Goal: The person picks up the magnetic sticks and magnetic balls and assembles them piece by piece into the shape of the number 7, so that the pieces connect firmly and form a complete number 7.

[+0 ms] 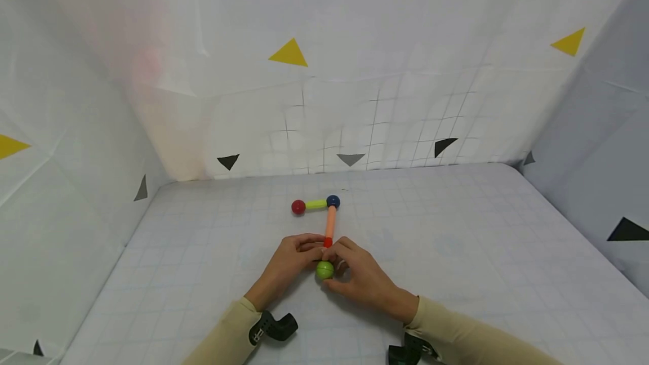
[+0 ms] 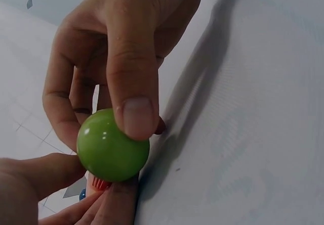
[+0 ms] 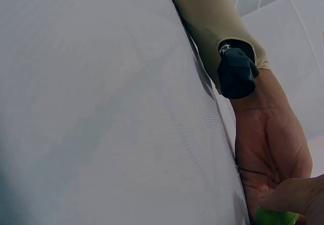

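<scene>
A glossy green ball (image 1: 324,270) sits at the near end of a toy of balls and rods. My right hand (image 1: 361,275) pinches this ball, its thumb lying across it in the left wrist view. My left hand (image 1: 291,258) holds the orange rod (image 1: 330,222) around its red end (image 1: 328,242), just beyond the ball. Fingers hide whether the red end and green ball are joined. At the rod's far end is a dark blue ball (image 1: 333,201). From there a yellow-green rod (image 1: 316,205) runs left to a red ball (image 1: 298,207).
Everything lies on a white, faintly gridded table (image 1: 456,252). White sheeting rises behind and on both sides, with yellow triangles (image 1: 290,53) and dark ones stuck on it. A black wrist camera (image 1: 274,326) sticks out at the left cuff, with another at the right.
</scene>
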